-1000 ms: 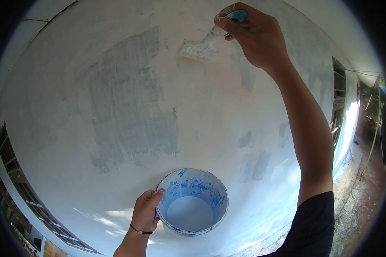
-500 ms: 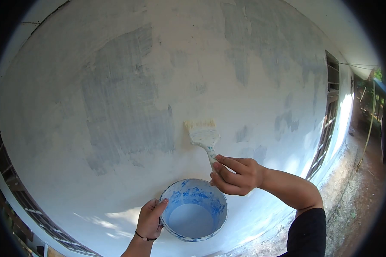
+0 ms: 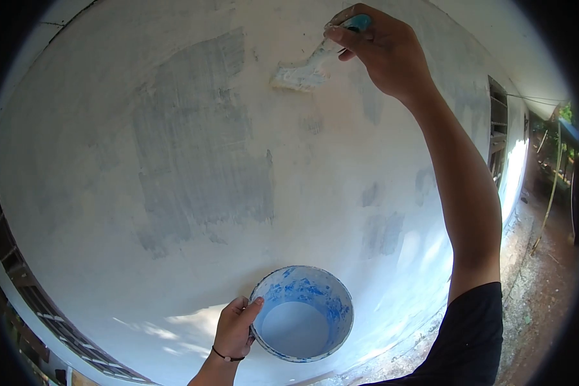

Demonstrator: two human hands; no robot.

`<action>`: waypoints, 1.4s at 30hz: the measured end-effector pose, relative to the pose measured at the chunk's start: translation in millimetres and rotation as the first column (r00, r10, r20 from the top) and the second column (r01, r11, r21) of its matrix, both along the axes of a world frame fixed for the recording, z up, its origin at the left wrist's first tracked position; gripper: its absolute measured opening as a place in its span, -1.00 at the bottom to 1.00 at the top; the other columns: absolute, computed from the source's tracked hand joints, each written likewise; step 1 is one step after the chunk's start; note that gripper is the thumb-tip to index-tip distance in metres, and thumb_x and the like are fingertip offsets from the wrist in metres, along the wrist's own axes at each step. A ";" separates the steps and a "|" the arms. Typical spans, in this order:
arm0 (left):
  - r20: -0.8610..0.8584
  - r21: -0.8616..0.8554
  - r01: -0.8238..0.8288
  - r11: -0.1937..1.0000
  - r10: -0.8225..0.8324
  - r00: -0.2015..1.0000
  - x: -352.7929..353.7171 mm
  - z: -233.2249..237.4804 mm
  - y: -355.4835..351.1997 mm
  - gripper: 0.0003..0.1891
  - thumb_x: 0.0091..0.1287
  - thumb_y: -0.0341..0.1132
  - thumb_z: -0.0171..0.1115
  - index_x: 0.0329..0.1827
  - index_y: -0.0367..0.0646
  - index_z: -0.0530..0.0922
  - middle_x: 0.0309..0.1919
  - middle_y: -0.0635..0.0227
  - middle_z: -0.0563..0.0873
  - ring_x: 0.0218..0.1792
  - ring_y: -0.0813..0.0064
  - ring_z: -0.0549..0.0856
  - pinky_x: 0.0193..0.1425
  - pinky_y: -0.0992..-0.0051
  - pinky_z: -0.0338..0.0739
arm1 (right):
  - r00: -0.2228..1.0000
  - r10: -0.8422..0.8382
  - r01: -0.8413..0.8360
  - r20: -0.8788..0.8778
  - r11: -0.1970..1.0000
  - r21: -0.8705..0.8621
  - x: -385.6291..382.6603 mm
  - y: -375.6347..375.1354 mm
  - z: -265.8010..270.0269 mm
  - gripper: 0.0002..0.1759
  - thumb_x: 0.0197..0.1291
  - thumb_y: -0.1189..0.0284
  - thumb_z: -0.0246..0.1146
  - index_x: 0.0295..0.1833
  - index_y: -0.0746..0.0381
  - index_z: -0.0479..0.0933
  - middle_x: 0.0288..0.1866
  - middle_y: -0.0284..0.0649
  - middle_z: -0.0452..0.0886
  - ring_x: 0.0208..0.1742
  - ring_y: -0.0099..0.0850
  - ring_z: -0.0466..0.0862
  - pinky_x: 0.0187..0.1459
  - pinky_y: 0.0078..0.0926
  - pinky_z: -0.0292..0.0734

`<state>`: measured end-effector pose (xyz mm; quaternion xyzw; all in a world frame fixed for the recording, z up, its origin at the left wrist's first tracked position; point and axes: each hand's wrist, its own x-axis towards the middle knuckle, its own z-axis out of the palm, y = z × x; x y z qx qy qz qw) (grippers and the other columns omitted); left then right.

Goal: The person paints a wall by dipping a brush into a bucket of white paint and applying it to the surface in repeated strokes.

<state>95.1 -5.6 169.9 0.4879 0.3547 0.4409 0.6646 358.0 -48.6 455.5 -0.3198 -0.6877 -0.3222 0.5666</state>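
Observation:
My right hand is raised high, its fingers closed round the handle of a paintbrush. The brush is smeared with white paint, and its bristles point left and down against the upper wall. Blue shows at the handle's end. Low in the view, my left hand grips the rim of a round bucket, thumb over the edge. Blue stains mark the bucket's inner wall, and pale paint lies at the bottom. Grey patches streak the whitish wall left of the brush.
A barred window is on the right part of the wall, and another dark slatted window runs along the lower left. Rough ground and a leaning pole lie at the right. A roof overhang is above.
My right hand has moved the paintbrush up from just above the bucket to the upper wall, and the bristles have swung from pointing up to pointing down-left. The left hand still holds the bucket.

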 end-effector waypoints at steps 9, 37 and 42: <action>-0.009 0.002 0.030 1.000 -0.030 0.999 -1.7 3.0 3.3 -0.72 0.22 -0.24 0.26 -0.50 -0.14 0.35 -0.73 0.49 0.43 -0.86 0.76 0.28 -0.85 0.70 0.07 | 0.791 -0.333 0.072 0.513 0.884 0.463 -1.1 36.7 -118.4 -0.80 -0.05 0.42 0.35 -0.31 0.21 0.51 -0.35 -0.26 0.58 -0.31 -0.38 0.64 -0.33 -0.61 0.61; 0.048 0.175 0.024 0.984 -0.033 0.998 -0.2 -76.9 29.2 -0.65 0.28 -0.42 0.21 -0.55 -0.08 0.18 -0.66 0.64 0.28 -0.61 0.85 0.17 -0.56 0.72 0.01 | 0.945 0.315 -0.206 -0.093 0.346 -0.915 -54.1 14.9 -297.3 -0.81 -0.06 0.44 0.40 -0.32 0.28 0.58 -0.40 -0.19 0.64 -0.45 -0.37 0.67 -0.49 -0.52 0.54; 0.046 0.160 0.015 0.987 -0.023 0.999 -11.8 -80.2 28.3 -0.64 0.27 -0.42 0.21 -0.55 -0.08 0.17 -0.66 0.65 0.25 -0.61 0.85 0.17 -0.56 0.72 0.00 | 0.932 0.355 -0.202 -0.076 0.335 -0.920 -69.8 22.7 -307.1 -0.80 -0.05 0.42 0.40 -0.30 0.27 0.58 -0.41 -0.21 0.63 -0.50 -0.39 0.65 -0.53 -0.54 0.52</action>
